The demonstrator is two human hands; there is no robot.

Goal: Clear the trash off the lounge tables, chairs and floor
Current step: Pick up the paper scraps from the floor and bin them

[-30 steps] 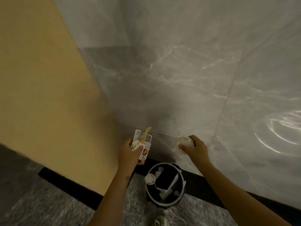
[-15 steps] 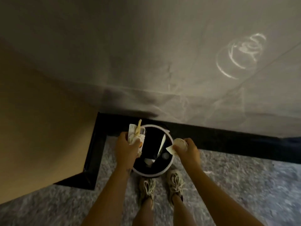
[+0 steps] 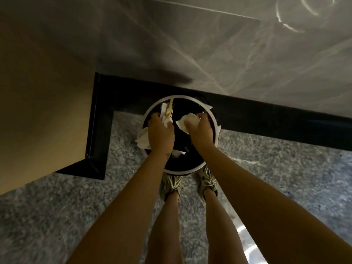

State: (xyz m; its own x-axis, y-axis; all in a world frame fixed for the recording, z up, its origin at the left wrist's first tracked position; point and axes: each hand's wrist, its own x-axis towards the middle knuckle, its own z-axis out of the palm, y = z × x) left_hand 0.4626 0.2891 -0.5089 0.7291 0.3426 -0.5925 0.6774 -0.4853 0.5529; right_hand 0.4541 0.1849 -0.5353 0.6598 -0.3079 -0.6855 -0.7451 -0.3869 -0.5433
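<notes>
A round black trash bin [image 3: 214, 121] with a white rim stands on the floor against the wall, straight below me. My left hand [image 3: 161, 133] is over its left side and grips a small white carton with a pale wooden stick [image 3: 169, 109] poking out of it; white paper [image 3: 142, 139] hangs under the hand over the rim. My right hand [image 3: 199, 130] is over the bin's middle and grips a crumpled white paper wad [image 3: 187, 120]. Some white scraps [image 3: 178, 153] lie inside the bin.
A grey marble wall [image 3: 209, 54] with a black skirting board [image 3: 266, 119] runs behind the bin. A yellow wall [image 3: 38, 101] juts out on the left. My two feet in laced shoes [image 3: 171, 184] stand on speckled grey floor [image 3: 276, 168] just before the bin.
Both hands have come lower and closer together over the bin's opening, still holding their trash. The view has tilted further down, so the bin looks larger.
</notes>
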